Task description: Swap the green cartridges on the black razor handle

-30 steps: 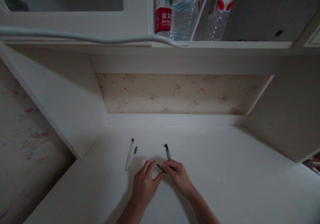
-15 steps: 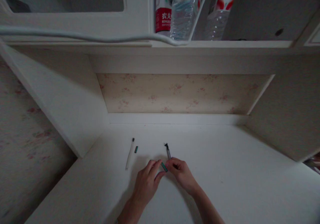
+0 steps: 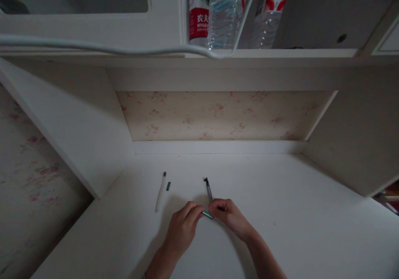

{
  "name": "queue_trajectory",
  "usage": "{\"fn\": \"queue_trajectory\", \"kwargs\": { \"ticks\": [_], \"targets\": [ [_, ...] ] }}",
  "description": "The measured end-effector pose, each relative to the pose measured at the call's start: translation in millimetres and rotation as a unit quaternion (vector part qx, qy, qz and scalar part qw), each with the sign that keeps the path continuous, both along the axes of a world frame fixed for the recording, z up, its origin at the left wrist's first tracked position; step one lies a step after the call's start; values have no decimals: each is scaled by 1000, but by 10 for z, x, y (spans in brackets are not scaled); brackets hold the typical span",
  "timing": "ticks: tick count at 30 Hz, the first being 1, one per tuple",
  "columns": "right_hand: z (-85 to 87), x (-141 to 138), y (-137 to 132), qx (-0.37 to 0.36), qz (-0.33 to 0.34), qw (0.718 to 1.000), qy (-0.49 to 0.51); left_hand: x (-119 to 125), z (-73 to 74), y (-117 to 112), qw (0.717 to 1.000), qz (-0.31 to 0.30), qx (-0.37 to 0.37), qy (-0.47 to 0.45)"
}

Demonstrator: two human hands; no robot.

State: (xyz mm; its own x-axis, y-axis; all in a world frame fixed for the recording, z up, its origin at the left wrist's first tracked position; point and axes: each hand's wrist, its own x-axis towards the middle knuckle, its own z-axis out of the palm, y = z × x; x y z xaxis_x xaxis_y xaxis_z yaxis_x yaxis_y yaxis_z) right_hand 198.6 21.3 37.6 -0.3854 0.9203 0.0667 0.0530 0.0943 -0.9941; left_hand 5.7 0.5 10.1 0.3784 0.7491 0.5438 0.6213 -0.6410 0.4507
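Note:
My left hand point(image 3: 183, 227) and my right hand point(image 3: 232, 216) meet over the white desk point(image 3: 280, 221), fingertips pinched together on a small green pen part point(image 3: 207, 214). My right hand also holds a slim pen point(image 3: 208, 189) whose dark tip points away from me. A white pen barrel point(image 3: 160, 192) lies on the desk to the left, with a small green cap point(image 3: 168, 186) right beside it.
Above the desk, a shelf point(image 3: 280, 55) carries a red-labelled bottle point(image 3: 198, 11) and two clear water bottles point(image 3: 224, 13). A white cable point(image 3: 93, 46) runs along the shelf front. Floral wallpaper point(image 3: 218, 115) backs the recess, and side panels close it in.
The green part between my fingertips has turned and dropped slightly lower and to the right. Both hands stay together at the same spot; the view shifted a little.

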Motion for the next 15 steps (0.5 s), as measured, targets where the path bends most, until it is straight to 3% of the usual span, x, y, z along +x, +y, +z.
{"fn": "queue_trajectory", "kwargs": {
  "ticks": [3,9,11,15],
  "targets": [
    [-40,23,38,-56,-34,997,32,3,1,-5,1000,-4,0,-9],
    [-211,-1,119,-93,-204,966,126,13,-32,21,995,37,26,-88],
    [-218,-89,115,-98,-201,968,111,14,-30,24,990,54,28,-126],
    [-192,-372,153,-56,-120,990,39,4,-8,25,980,92,33,-176]
  ]
}}
